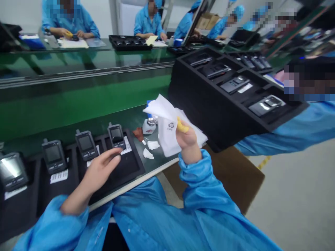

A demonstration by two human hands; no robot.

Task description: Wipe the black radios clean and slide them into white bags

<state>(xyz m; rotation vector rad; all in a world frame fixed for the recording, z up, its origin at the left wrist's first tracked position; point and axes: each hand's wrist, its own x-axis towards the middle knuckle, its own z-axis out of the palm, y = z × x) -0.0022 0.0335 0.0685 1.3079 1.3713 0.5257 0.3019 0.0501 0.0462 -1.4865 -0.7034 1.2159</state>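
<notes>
Right fingers [182, 126] pinch white bags [167, 139]; left fingers [115, 152], parted, seemingly empty, might knock the device [116, 134] just beyond by sweeping forward.

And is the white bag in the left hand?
No, the right hand holds the white bag, while the left hand is over the black tray.

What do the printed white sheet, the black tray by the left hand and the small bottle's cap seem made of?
White sheet: probably thin matte plastic film; it folds limply and carries a CPE mark beneath a recycling symbol.
Tray: dull black, perhaps foam or moulded plastic; its surface shows little gloss.
Cap: likely polished metal, given its bright silvery reflections, possibly coated plastic.
</notes>
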